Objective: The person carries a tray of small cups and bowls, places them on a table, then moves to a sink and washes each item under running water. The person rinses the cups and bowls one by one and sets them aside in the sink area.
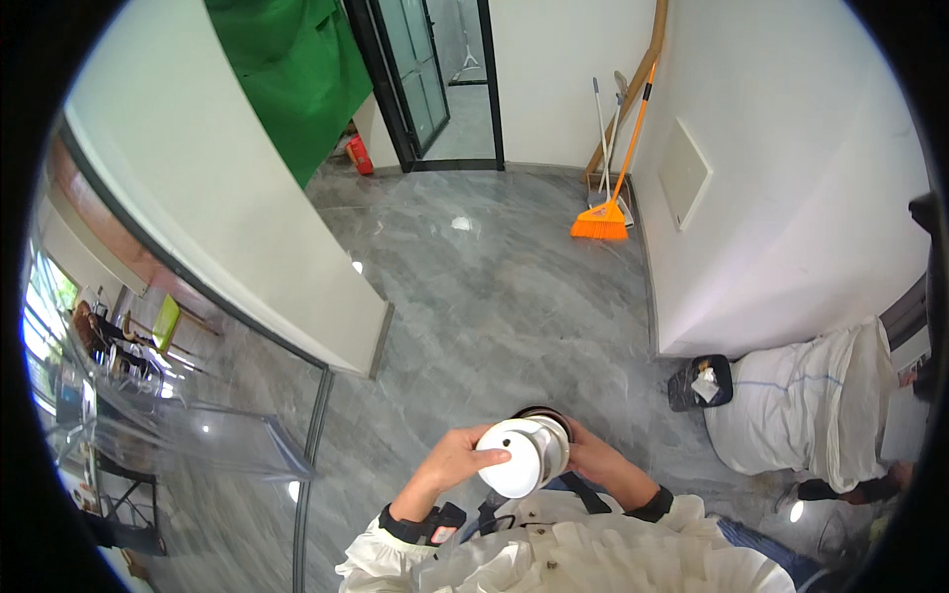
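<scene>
Before my body, my left hand grips a round white lid or disc with a small dark hole, its thumb lying on the flat face. Behind that disc, and close against it, is a round whitish and metallic piece. A dark brown round rim shows at the back of the stack. My right hand holds the stack from the right side; most of its fingers are hidden behind the pieces. Whether the parts are joined I cannot tell. Both wrists wear black bands.
An orange broom leans in the far corner beside a dustpan. A small black bin stands by a large white sack at right. A white pillar and a floor track lie left. A glass door is ahead.
</scene>
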### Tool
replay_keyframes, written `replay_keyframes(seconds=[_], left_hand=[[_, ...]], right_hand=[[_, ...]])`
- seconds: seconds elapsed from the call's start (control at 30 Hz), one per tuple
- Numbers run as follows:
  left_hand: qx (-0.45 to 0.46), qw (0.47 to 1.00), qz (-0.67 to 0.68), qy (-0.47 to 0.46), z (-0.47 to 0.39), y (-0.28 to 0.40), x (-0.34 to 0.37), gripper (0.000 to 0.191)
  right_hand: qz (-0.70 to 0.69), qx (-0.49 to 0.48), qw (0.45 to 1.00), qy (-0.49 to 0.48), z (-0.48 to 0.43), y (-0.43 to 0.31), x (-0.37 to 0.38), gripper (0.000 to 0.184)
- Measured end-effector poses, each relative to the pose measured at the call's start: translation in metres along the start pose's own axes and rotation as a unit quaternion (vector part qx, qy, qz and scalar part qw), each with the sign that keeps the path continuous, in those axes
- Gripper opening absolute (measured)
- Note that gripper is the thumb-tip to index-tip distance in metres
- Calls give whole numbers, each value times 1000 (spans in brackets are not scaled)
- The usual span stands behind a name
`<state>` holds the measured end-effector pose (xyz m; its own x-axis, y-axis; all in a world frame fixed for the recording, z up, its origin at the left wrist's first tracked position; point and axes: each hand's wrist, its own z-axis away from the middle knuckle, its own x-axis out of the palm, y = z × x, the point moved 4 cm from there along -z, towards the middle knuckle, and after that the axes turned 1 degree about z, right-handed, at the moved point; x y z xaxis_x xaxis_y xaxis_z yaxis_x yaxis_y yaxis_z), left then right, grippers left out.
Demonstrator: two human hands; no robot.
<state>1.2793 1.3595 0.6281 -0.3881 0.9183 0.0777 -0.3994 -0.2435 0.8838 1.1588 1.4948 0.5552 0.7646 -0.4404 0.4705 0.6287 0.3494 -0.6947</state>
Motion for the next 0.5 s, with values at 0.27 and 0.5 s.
replay_keyframes(seconds=[0.27, 0.5], left_hand=[[-8, 998, -46, 35, -152, 97, -98, 39], [13, 999, -40, 31, -293, 163, -213, 36]], right_hand=[[-2, 18, 999, -31, -160, -150, -28, 59], [-28, -23, 998, -55, -322, -249, -42, 59]])
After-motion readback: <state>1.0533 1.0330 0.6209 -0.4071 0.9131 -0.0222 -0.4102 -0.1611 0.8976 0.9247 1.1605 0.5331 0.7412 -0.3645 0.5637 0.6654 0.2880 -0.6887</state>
